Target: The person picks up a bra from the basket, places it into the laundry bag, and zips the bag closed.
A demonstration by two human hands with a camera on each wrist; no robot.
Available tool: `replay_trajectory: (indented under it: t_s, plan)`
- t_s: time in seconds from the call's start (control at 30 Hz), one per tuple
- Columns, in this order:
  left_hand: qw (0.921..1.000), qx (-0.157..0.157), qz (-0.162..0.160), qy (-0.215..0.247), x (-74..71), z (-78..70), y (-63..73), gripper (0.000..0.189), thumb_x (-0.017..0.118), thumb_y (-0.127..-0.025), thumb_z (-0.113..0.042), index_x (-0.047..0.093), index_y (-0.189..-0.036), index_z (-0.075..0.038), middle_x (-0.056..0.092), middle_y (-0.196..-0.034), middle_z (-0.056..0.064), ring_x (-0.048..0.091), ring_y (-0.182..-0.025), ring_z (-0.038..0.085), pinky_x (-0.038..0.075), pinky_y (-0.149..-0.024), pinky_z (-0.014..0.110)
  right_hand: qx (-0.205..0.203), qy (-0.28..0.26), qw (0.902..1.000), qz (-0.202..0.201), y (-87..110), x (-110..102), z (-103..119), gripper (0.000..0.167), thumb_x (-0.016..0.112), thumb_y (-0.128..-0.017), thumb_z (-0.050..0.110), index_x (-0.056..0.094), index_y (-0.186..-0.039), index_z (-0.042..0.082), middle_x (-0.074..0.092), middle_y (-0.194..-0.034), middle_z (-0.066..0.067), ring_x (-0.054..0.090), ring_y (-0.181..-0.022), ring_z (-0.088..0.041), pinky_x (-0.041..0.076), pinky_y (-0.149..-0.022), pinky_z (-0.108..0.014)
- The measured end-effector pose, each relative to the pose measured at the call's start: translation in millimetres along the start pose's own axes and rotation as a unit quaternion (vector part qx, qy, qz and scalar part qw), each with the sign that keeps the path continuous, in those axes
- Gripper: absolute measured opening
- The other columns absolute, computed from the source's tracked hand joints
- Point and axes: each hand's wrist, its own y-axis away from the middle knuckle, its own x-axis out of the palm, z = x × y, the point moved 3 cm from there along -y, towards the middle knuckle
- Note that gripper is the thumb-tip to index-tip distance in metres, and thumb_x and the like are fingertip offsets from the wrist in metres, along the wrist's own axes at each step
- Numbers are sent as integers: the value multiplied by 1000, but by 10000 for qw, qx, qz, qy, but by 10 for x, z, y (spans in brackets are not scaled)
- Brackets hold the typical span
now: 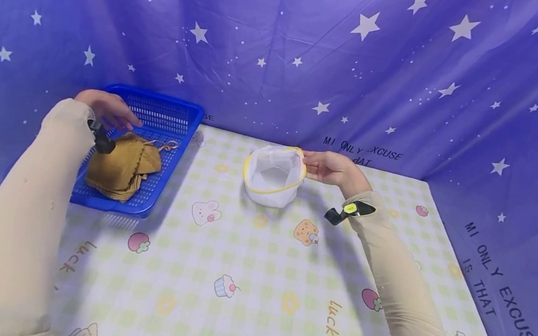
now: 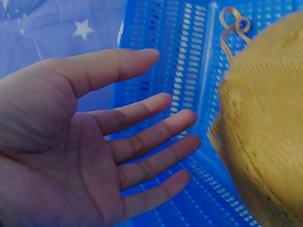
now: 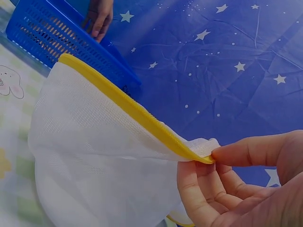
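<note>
In the head view a white mesh laundry bag (image 1: 273, 198) with a yellow zip edge stands upright on the table, its mouth wide. My right hand (image 1: 329, 168) pinches the bag's yellow rim (image 3: 137, 113) between thumb and fingers at its right side. At the left, my left hand (image 1: 111, 109) hovers over a blue plastic basket (image 1: 179, 108), fingers spread and holding nothing. Below that hand lies a folded mustard-brown cloth item (image 1: 118, 169) in the basket, with a thin looped cord (image 2: 232, 21) at its far end.
A checked tablecloth (image 1: 241, 252) with cartoon prints covers the table. Purple curtains (image 1: 271, 44) with white stars hang behind it and along its sides. Small dark cameras (image 1: 103, 138) are strapped to both wrists.
</note>
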Motion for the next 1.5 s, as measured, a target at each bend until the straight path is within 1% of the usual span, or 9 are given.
replay_trajectory:
  t_s: [0.07,0.17,0.43,0.67,0.93,1.1,1.3,1.4,1.5]
  plan:
    - [9999,-20,134,-53,8,56,-20,61,50,-106,-34,38,-144,12,54,-138,32,23,-146,58,25,-122,66,4,-13,10000,-35,4,-2,-1,23,44,-104,-4,59,-116,8,73,-94,-5,69,-86,-18,62,-83,-31]
    - [9995,-39,292,-122,18,123,-56,67,49,-106,-34,31,-149,14,33,-156,36,21,-146,58,25,-122,65,-12,-39,10000,-87,14,-3,-1,21,46,-104,-4,62,-110,8,74,-93,-5,70,-86,-18,62,-83,-32]
    - [9981,-83,560,-263,21,248,-105,61,46,-108,-33,38,-150,10,22,-158,39,23,-145,59,29,-121,64,-83,90,9999,-67,15,-19,4,21,45,-105,-2,59,-114,10,73,-91,-5,70,-84,-18,63,-78,-31]
    - [9957,-245,675,-587,68,309,-95,86,51,-103,-49,26,-150,19,21,-156,43,23,-144,61,33,-120,64,-52,104,9999,-114,8,-20,0,22,44,-105,-1,55,-119,12,73,-89,-4,69,-82,-17,63,-76,-31]
    - [9926,-950,756,37,128,358,-42,105,64,-96,-47,7,-149,23,11,-153,49,19,-143,62,39,-117,59,28,36,10000,-43,-11,-36,-20,22,42,-106,-1,56,-117,12,74,-88,-5,70,-82,-18,63,-78,-31]
    - [9879,-1114,1083,-5,162,354,-45,106,62,-96,-47,5,-148,25,9,-153,50,27,-143,59,42,-116,57,40,17,10000,-79,-13,-40,-37,22,43,-106,0,55,-119,12,74,-89,-5,71,-83,-18,63,-78,-31]
    - [9866,-1384,838,211,196,323,-22,112,67,-94,-48,1,-147,25,13,-150,52,33,-140,60,45,-114,58,4,72,9999,-87,-6,-36,-55,22,44,-106,1,54,-122,11,74,-90,-4,71,-84,-18,63,-79,-31]
    - [9884,-1351,697,18,213,303,-24,109,66,-93,-48,7,-146,25,19,-147,53,41,-135,59,47,-112,57,4,134,9998,-135,-8,-32,-59,21,46,-105,0,54,-122,10,74,-90,-4,72,-84,-18,64,-80,-32]
    - [9882,-1376,660,96,237,290,-22,108,68,-93,-46,7,-146,25,21,-147,52,45,-133,56,47,-112,56,55,260,9994,-212,-7,-28,-62,19,48,-104,-2,58,-116,9,74,-91,-4,72,-85,-18,64,-79,-31]
